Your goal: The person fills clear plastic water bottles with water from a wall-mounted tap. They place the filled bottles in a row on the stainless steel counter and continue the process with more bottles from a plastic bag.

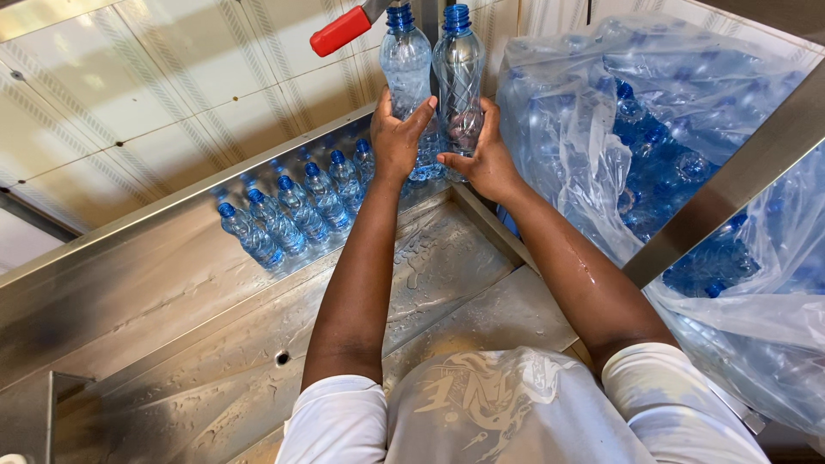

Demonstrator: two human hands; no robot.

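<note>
My left hand [397, 137] grips a clear plastic bottle with a blue cap [406, 60] near its base. Beside it, my right hand [481, 155] grips a second, like bottle [458, 69]. Both bottles stand upright and side by side, their caps close under a pipe with a red-handled valve [341, 31]. A row of several more blue-capped bottles [292, 210] lies on the wet steel bench [215, 344] to the left of my hands.
A large clear plastic bag [653, 120] full of several blue-capped bottles fills the right side. A steel bar [730, 180] crosses in front of it. Tiled wall [155, 103] rises behind the bench. Water wets the bench surface.
</note>
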